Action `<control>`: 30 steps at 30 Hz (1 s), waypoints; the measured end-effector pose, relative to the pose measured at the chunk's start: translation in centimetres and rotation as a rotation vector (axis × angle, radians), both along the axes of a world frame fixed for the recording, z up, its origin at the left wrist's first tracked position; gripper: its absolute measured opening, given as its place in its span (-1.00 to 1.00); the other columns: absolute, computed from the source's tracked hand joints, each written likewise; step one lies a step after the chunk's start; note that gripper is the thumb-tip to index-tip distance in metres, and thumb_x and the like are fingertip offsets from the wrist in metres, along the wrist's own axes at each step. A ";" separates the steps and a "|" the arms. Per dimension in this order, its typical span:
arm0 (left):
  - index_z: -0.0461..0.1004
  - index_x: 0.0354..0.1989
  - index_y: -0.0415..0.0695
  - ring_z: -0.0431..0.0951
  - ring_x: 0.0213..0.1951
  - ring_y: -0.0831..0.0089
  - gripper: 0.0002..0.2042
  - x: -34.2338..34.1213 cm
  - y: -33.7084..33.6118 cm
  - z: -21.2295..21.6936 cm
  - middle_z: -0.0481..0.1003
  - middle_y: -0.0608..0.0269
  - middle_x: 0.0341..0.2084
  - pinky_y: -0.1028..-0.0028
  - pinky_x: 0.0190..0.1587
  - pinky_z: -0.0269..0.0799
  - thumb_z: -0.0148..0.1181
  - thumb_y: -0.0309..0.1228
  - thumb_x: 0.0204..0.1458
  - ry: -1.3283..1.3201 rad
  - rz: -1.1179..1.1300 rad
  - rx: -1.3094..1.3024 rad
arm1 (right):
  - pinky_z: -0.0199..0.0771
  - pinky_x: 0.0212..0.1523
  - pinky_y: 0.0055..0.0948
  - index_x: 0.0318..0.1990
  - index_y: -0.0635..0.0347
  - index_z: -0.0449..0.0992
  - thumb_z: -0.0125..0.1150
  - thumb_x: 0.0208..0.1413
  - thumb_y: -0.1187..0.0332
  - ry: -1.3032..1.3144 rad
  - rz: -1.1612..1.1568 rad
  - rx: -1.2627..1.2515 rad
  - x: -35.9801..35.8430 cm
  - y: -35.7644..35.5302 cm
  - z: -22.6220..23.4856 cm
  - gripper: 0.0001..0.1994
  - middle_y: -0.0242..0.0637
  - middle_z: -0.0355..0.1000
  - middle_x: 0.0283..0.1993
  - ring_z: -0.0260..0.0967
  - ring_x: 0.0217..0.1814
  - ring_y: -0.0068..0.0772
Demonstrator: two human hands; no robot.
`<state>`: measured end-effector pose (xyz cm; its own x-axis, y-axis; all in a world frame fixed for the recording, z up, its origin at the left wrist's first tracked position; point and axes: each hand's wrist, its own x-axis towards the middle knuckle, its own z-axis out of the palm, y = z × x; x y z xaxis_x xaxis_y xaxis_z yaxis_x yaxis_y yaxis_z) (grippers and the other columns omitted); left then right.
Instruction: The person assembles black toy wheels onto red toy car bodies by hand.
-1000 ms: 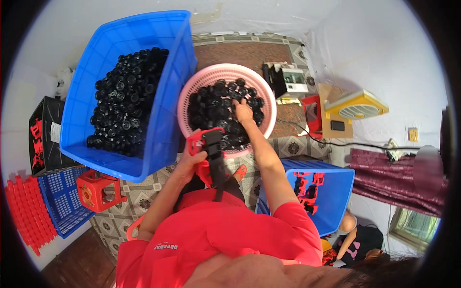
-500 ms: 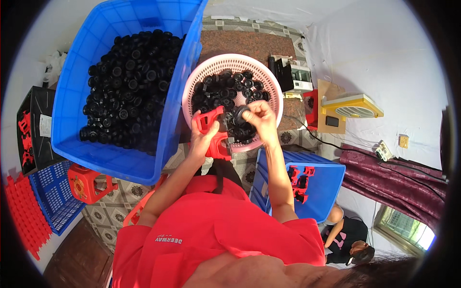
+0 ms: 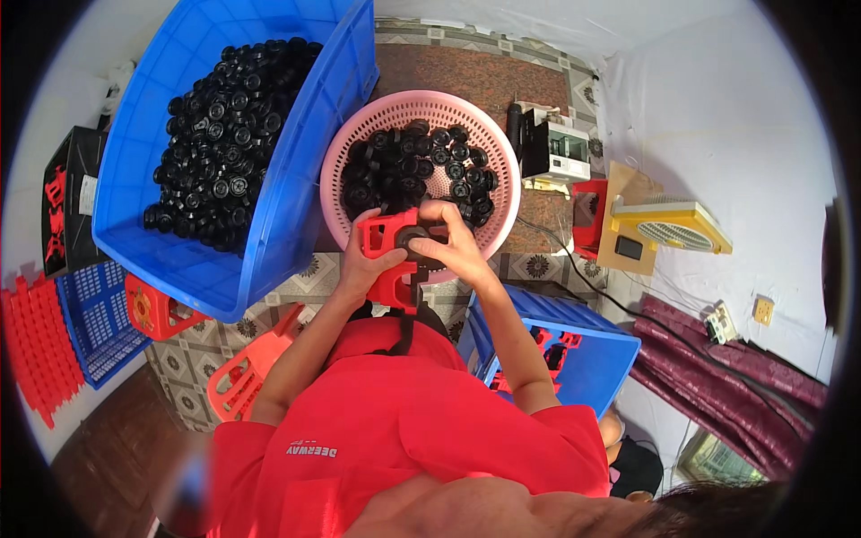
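Observation:
My left hand point(image 3: 360, 267) is closed round a red plastic frame point(image 3: 386, 291) with cut-outs, its thumb across the front. A round black wheel point(image 3: 412, 235) sits against the frame's right side, pinched between the fingers and thumb of my right hand point(image 3: 461, 249). Whether the wheel is fixed to the frame or only pressed on it, I cannot tell. Both hands are over the near rim of a round pink basket point(image 3: 508, 193), which holds many loose black wheels point(image 3: 381, 170).
A large blue crate point(image 3: 285, 193) full of black wheels stands left of the basket. Right of my arm, another blue crate point(image 3: 603, 359) holds red-and-black pieces. A yellow-framed fan point(image 3: 673, 224) and a dark cable lie to the right; a red chair point(image 3: 256, 368) is at lower left.
The wheel has come from above the basket to the red frame's side, my right hand moving left and down with it. My left hand has turned the frame more upright. The view has shifted slightly.

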<state>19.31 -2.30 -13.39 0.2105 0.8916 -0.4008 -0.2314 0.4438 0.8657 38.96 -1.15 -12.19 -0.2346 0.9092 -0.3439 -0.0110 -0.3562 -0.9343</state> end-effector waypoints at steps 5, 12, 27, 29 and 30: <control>0.04 0.31 -0.07 0.43 0.04 0.38 -0.11 1.4 -0.8 0.1 0.34 0.16 0.05 0.42 0.09 0.42 0.50 -0.46 -0.21 0.074 0.072 -0.073 | 0.16 0.30 -0.39 0.37 0.17 0.08 0.23 0.06 0.42 0.254 0.130 -0.029 -0.1 0.4 -2.9 -0.30 -0.19 0.27 0.22 0.22 0.26 -0.37; 0.08 0.26 -0.06 0.42 0.05 0.39 -0.23 0.0 -1.7 -0.5 0.32 0.19 0.05 0.39 0.07 0.46 0.41 -0.50 -0.14 0.073 0.248 -0.163 | 0.38 0.07 -0.45 0.25 0.23 0.27 0.22 0.11 0.39 0.275 0.398 0.006 -1.2 3.8 -6.0 -0.48 -0.31 0.44 -0.04 0.36 0.02 -0.49; 0.14 0.20 -0.09 0.50 -0.04 0.37 -0.36 -0.7 3.2 -1.0 0.38 0.19 0.00 0.35 -0.02 0.52 0.37 -0.47 -0.03 -0.169 0.576 -0.199 | 0.43 -0.09 -0.45 0.03 0.19 0.41 0.11 0.18 0.50 -0.083 0.039 0.039 1.3 9.4 -8.3 -0.74 -0.37 0.49 -0.19 0.43 -0.16 -0.49; 0.07 0.22 -0.10 0.46 0.01 0.33 -0.28 -0.6 3.8 -1.8 0.33 0.14 0.05 0.33 0.00 0.52 0.41 -0.49 -0.08 -0.177 0.562 -0.175 | 0.41 -0.13 -0.58 0.07 0.22 0.35 0.09 0.24 0.49 0.191 0.005 0.050 0.8 7.1 -4.0 -0.73 -0.41 0.48 -0.19 0.39 -0.18 -0.64; 0.06 0.23 -0.10 0.45 0.03 0.32 -0.26 -0.4 4.1 -1.4 0.31 0.13 0.05 0.33 0.01 0.52 0.42 -0.48 -0.09 -0.166 0.561 -0.141 | 0.42 -0.09 -0.56 0.07 0.27 0.37 0.12 0.21 0.51 0.207 0.052 0.071 0.6 6.0 -2.0 -0.72 -0.37 0.50 -0.17 0.40 -0.15 -0.61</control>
